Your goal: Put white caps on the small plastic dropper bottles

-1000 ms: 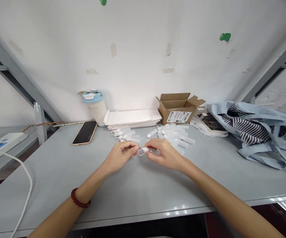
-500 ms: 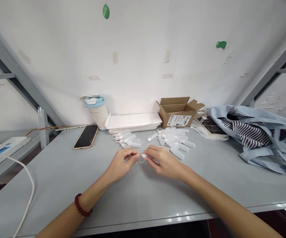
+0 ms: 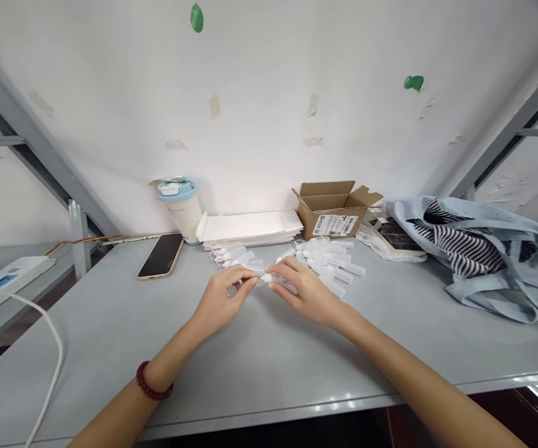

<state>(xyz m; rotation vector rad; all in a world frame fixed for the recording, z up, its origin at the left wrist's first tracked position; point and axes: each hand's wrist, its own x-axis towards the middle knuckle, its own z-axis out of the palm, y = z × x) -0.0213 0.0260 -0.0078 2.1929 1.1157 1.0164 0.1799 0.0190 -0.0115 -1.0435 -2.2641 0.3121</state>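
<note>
Two bare hands met near the centre of the frame; the left hand (image 3: 224,294) had its thumb and forefinger pinched shut on one thin strap (image 3: 261,279), its other fingers curled; the right hand (image 3: 306,291), thumb and fingers closed with only a narrow gap, gripped one small translucent bottle (image 3: 273,279) near its white cap, the body partly hidden by the fingers.

Two groups of similar bottles lay on the grey desk (image 3: 269,354): a right-hand heap (image 3: 334,258) of roughly a dozen just beyond the right hand, too overlapped to count exactly; a smaller left-hand cluster (image 3: 238,255) of about four or five beyond the left hand.

Behind them, at centre, sat one white paper stack (image 3: 250,229); right of it stood one open cardboard box (image 3: 329,218); left of it were one blue-lidded cup (image 3: 183,213) and one phone (image 3: 160,256); one light blue bag (image 3: 487,249) slumped at the right of the frame; one power strip (image 3: 12,283) lay at the far left; one dark red bracelet (image 3: 153,382) circled the left wrist.
</note>
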